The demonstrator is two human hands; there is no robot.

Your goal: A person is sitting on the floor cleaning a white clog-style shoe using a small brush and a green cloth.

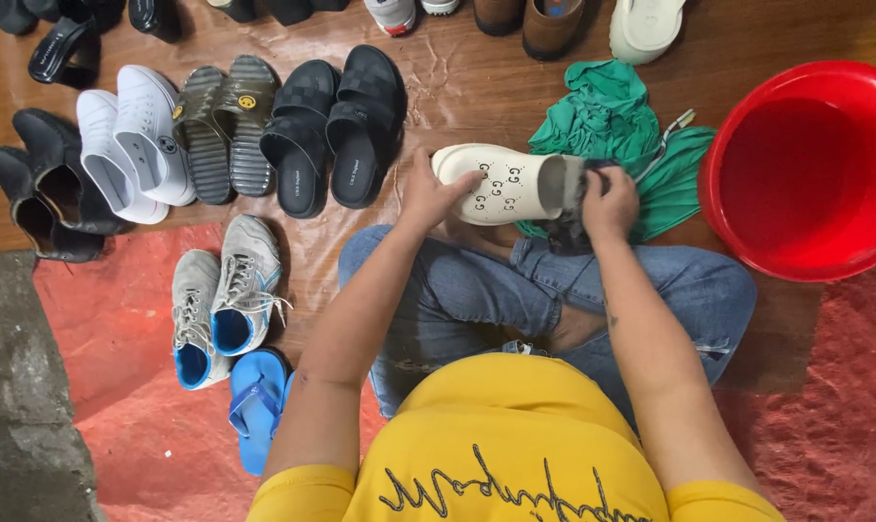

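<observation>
**Cream slide held over the lap, cloth pressed to its open end**

At far left, a pair of black shoes (pixel 46 198) lies on the brown floor (pixel 477 87), with white sneakers (pixel 133 140) beside them. Next come olive slides (pixel 220 126) and black slides (pixel 336 126). Below these, on the red tarp (pixel 119 338), sit grey lace-up sneakers with blue lining (pixel 220 300) and a blue flip-flop (pixel 256 396).

At centre, the left hand (pixel 428 193) curls around the toe end of a cream slide sandal (pixel 501 184), fingers closed on its edge. The sandal lies sideways above the person's crossed legs in blue jeans (pixel 477 290). The right hand (pixel 607 203) is clenched on a dark cloth (pixel 573 217), pressing it against the sandal's open end.

Just behind the sandal, a crumpled green garment (pixel 607 121) rests on the floor. At far right stands a red plastic basin (pixel 810 169), near the right hand but apart from it.
</observation>
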